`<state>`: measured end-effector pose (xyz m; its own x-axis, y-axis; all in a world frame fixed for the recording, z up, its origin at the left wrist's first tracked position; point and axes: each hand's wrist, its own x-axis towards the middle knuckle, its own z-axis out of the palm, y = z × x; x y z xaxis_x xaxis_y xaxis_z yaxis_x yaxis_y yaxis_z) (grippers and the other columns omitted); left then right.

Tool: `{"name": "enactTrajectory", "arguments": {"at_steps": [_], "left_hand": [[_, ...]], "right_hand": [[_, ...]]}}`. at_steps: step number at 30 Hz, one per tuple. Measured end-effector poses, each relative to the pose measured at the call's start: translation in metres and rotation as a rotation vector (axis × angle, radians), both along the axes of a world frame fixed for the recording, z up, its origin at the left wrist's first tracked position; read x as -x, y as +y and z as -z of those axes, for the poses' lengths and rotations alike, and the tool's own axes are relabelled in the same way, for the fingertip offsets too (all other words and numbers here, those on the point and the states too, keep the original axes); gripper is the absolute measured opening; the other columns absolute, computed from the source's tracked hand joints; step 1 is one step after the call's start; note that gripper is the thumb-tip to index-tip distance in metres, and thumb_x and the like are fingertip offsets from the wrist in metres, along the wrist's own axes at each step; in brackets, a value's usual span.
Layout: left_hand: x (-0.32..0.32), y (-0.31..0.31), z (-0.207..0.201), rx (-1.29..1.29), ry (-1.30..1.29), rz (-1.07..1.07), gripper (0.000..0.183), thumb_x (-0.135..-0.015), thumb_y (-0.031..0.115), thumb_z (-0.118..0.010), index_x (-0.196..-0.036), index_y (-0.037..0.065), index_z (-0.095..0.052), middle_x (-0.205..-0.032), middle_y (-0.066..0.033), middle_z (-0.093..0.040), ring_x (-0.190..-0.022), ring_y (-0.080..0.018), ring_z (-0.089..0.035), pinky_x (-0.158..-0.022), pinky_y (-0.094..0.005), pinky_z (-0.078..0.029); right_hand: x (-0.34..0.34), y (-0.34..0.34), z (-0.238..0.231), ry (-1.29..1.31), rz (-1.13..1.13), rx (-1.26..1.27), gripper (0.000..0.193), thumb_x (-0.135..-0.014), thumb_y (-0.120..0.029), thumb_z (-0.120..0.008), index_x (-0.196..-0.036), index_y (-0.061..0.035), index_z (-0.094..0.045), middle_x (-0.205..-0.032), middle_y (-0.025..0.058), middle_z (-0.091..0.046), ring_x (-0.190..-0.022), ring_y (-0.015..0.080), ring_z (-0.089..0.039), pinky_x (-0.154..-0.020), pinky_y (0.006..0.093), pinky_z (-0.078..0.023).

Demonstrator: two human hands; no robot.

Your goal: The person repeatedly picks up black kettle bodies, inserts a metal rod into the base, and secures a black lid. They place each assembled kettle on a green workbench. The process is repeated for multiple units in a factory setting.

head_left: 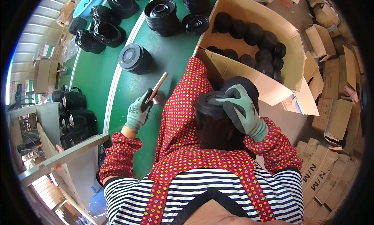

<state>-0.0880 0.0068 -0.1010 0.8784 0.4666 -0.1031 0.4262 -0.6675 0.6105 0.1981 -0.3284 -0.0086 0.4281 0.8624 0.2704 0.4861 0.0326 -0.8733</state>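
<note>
My left hand (138, 113), in a grey-green glove with dark fingertips, is closed round a slim tan stick (159, 85) above the green table. A small, shiny, metal-looking piece (157, 97) shows by its fingers; whether it joins the stick I cannot tell. A black canister (213, 127) stands upright against my lap, its round black lid (209, 98) on top. My right hand (242, 110), gloved alike, has its fingers pinched at the lid's right edge. Another dark rounded thing (243, 84) sits behind that hand, partly covered.
A lidded black canister (134, 58) stands on the green table (134, 96). Beyond it are stacked black lids (160, 16) and several glossy black housings (107, 32). At the right, an open cardboard box (249, 11) holds several black round pieces. Flattened cartons (323, 174) lie farther right.
</note>
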Motion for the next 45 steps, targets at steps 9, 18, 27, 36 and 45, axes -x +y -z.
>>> {"name": "enactTrajectory", "arguments": {"at_steps": [9,18,27,36,45], "left_hand": [[-0.122,-0.069,-0.200,0.172,0.008,0.105,0.057,-0.088,-0.005,-0.071,-0.145,0.002,-0.063,-0.099,-0.0239,-0.070,-0.083,-0.0399,-0.070,-0.076,-0.0388,-0.056],[-0.199,-0.083,-0.186,0.192,-0.471,0.827,0.062,-0.089,0.040,-0.076,-0.134,-0.001,-0.066,-0.129,-0.0239,-0.066,-0.122,-0.0399,-0.063,-0.103,-0.0574,-0.048],[-0.221,-0.181,-0.173,0.110,-0.354,0.586,0.043,-0.078,0.032,-0.078,-0.114,0.009,-0.072,-0.110,-0.0118,-0.063,-0.102,-0.0353,-0.061,-0.096,-0.0509,-0.047],[-0.175,-0.080,-0.101,1.423,-0.804,0.604,0.056,-0.109,0.045,-0.050,-0.076,0.004,-0.073,-0.082,-0.0132,-0.071,-0.082,-0.0321,-0.070,-0.088,-0.0563,-0.052],[-0.201,-0.105,-0.198,-0.123,0.169,0.570,0.087,-0.092,0.027,-0.073,-0.159,-0.012,-0.032,-0.137,-0.0358,-0.060,-0.128,-0.0454,-0.062,-0.105,-0.0493,-0.052]], "right_hand": [[-0.068,0.094,-0.054,-0.478,-0.178,-0.102,0.050,-0.085,-0.026,-0.079,-0.134,-0.0142,-0.072,-0.137,0.0156,-0.063,-0.133,0.0395,-0.054,-0.119,0.0582,-0.035],[-0.078,0.113,0.049,0.232,-0.422,-0.199,0.022,-0.100,-0.017,-0.067,-0.117,-0.0028,-0.073,-0.118,0.0179,-0.069,-0.118,0.0345,-0.063,-0.109,0.0460,-0.046],[-0.078,0.104,0.070,0.106,-0.633,-0.477,0.033,-0.102,-0.013,-0.068,-0.133,-0.0011,-0.064,-0.135,0.0191,-0.059,-0.131,0.0397,-0.059,-0.116,0.0575,-0.043],[-0.058,0.046,-0.041,-0.347,-0.207,0.414,0.063,-0.075,-0.036,-0.083,-0.129,-0.0094,-0.065,-0.110,0.0157,-0.063,-0.103,0.0385,-0.062,-0.092,0.0506,-0.045],[-0.063,0.060,-0.048,-0.381,-0.260,0.444,0.060,-0.085,-0.053,-0.079,-0.125,-0.0106,-0.064,-0.104,0.0135,-0.063,-0.099,0.0323,-0.064,-0.088,0.0467,-0.047]]}}
